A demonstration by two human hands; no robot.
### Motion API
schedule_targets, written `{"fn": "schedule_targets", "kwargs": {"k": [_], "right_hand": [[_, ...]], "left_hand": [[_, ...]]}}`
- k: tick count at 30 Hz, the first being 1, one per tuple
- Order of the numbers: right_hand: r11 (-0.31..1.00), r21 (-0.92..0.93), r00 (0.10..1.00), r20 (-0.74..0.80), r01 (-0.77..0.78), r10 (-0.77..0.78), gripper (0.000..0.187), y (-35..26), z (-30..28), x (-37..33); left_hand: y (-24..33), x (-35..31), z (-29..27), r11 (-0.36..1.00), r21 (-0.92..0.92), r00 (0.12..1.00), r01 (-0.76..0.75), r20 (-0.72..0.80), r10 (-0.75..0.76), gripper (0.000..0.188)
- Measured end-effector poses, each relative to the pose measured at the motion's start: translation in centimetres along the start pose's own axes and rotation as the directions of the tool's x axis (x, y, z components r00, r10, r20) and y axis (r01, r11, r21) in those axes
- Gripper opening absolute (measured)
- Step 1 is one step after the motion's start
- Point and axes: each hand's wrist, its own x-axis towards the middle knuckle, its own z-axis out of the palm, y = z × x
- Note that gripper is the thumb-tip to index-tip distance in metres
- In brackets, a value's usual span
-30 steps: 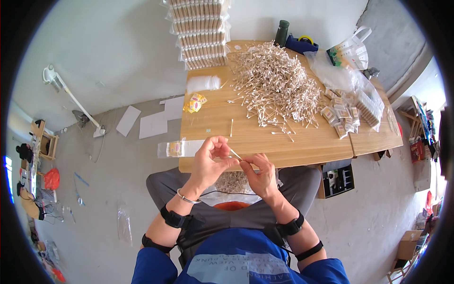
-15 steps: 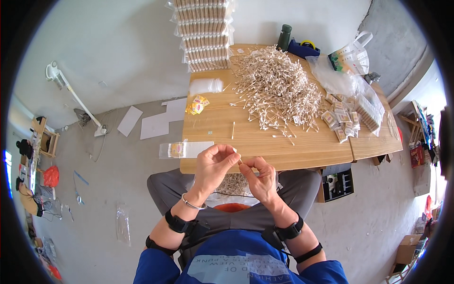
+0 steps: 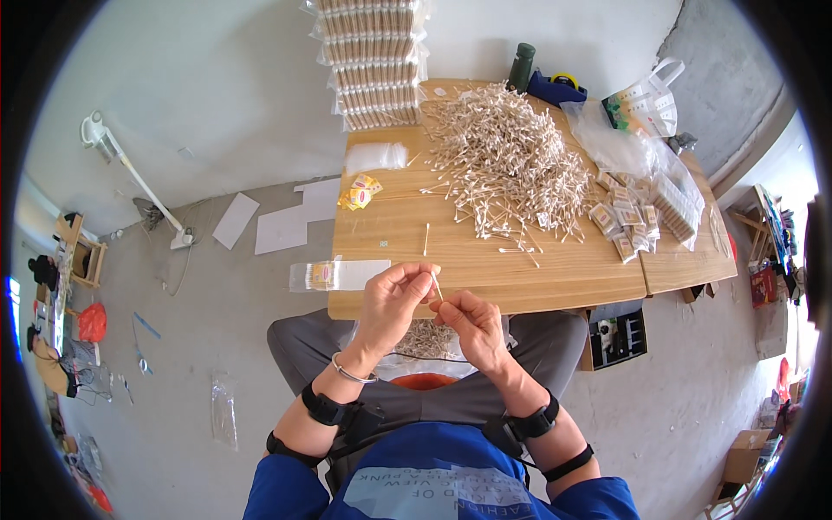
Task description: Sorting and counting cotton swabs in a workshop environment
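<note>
Near the table's front edge, my hands are close together around one cotton swab (image 3: 438, 286). My left hand (image 3: 392, 302) is closed, its thumb and fingers pinching at the swab's upper end. Below and to the right, my right hand (image 3: 474, 324) pinches the lower end. Beyond them, a single loose swab (image 3: 425, 239) lies on the wood. To the left, a white strip (image 3: 366, 275) lies at the edge, with a clear packet (image 3: 322, 276) of swabs bearing a yellow label on it. A large heap of cotton swabs (image 3: 511, 160) covers the table's far middle.
Tall stacked bags of swabs (image 3: 371, 65) stand at the far left of the table (image 3: 390, 221). Yellow cards (image 3: 360, 192) and clear sleeves (image 3: 378, 156) lie nearby. Small filled packets (image 3: 626, 217) and plastic bags (image 3: 624, 143) sit at right. A bag of swabs (image 3: 425, 340) is between my knees.
The swab between my fingers now shows more of its length, standing more upright. My right hand has shifted slightly left and down; the things on the table have stayed put.
</note>
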Motion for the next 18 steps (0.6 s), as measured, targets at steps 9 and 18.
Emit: {"fn": "schedule_targets", "kwargs": {"k": [9, 18], "right_hand": [[0.945, -0.318, 0.982, 0.146, -0.072, 0.123, 0.016, 2.6, -2.5, 0.2], [0.506, -0.850, 0.958, -0.005, 0.147, -0.287, 0.012, 9.3, -3.8, 1.4]], "left_hand": [[-4.0, -0.6, -5.0, 0.930, 0.351, 0.992, 0.110, 0.016, -0.124, 0.020], [-11.0, -3.2, -10.7, 0.350, 0.936, 0.977, -0.036, -0.041, 0.210, 0.065]]}}
